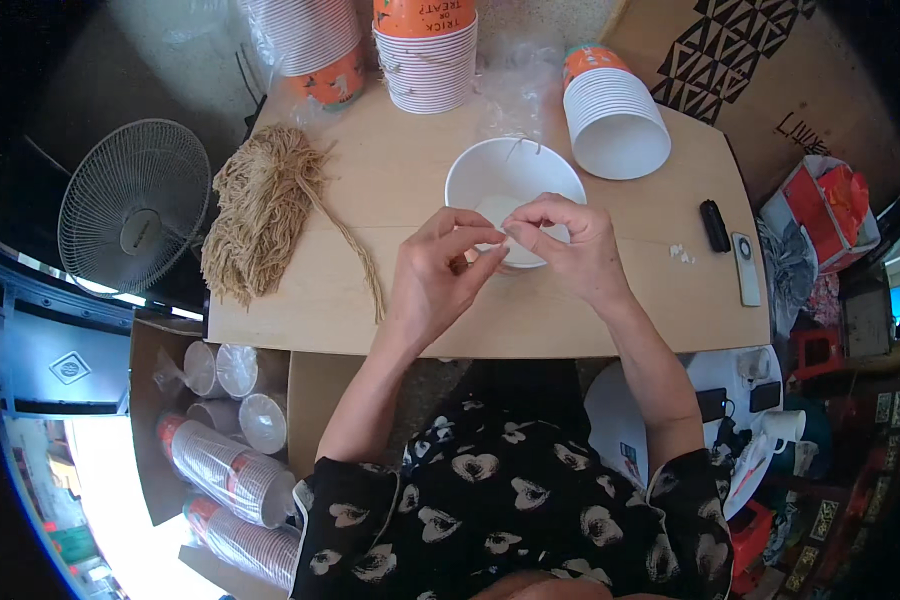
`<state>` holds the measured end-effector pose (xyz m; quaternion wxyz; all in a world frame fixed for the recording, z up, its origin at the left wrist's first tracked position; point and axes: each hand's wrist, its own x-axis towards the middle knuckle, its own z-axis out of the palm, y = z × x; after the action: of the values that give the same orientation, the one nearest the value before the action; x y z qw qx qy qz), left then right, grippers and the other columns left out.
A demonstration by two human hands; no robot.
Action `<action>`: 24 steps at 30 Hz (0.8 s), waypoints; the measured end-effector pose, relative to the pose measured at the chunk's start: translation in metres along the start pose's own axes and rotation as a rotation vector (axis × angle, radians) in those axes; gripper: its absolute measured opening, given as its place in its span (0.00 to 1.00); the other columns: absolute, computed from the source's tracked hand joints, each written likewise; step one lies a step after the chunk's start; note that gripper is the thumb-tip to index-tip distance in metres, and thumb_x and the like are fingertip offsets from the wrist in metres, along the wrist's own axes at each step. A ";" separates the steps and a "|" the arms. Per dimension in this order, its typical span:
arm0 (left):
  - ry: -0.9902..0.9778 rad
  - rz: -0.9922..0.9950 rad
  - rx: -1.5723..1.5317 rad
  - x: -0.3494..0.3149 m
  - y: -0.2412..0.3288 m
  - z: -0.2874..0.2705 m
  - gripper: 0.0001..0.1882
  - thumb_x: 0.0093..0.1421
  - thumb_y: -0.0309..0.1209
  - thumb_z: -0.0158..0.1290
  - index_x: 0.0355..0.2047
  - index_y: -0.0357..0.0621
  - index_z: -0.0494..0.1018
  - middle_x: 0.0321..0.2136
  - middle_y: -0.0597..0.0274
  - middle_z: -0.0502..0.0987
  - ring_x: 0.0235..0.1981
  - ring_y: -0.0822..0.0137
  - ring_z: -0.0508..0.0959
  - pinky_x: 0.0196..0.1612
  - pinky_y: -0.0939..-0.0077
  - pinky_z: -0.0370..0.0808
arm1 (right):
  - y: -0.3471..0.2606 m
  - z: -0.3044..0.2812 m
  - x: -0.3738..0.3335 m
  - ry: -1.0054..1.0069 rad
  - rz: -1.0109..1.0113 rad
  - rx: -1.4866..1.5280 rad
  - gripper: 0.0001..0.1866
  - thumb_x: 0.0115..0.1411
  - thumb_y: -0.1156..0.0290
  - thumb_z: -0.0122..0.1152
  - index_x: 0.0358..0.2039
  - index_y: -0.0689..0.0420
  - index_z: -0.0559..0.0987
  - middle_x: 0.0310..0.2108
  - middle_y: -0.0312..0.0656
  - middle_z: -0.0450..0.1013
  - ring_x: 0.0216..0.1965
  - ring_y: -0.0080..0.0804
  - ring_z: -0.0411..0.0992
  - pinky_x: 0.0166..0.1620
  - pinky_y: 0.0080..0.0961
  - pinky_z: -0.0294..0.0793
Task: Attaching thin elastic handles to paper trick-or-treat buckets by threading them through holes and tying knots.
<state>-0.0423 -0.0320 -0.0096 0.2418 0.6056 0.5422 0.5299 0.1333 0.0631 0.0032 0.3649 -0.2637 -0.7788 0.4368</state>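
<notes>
Over the table (390,190), both hands (510,255) pinching the white cup's (515,180) near rim.

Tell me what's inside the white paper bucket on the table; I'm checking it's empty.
Inside the white paper bucket only its white wall and a thin handle show. Both hands, left and right, cover its near rim and part of the bottom.
</notes>
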 end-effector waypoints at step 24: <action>0.041 -0.195 -0.452 0.017 -0.011 -0.012 0.14 0.66 0.25 0.56 0.51 0.39 0.78 0.40 0.61 0.83 0.32 0.80 0.78 0.28 0.87 0.71 | 0.013 0.027 -0.011 0.120 -0.230 0.077 0.06 0.57 0.81 0.64 0.35 0.64 0.79 0.42 0.43 0.76 0.36 0.27 0.75 0.39 0.24 0.76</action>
<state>-0.0604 -0.0168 -0.0083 0.4102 0.4698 0.4706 0.6242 0.1191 0.0483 -0.0216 0.4683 -0.1840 -0.7633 0.4053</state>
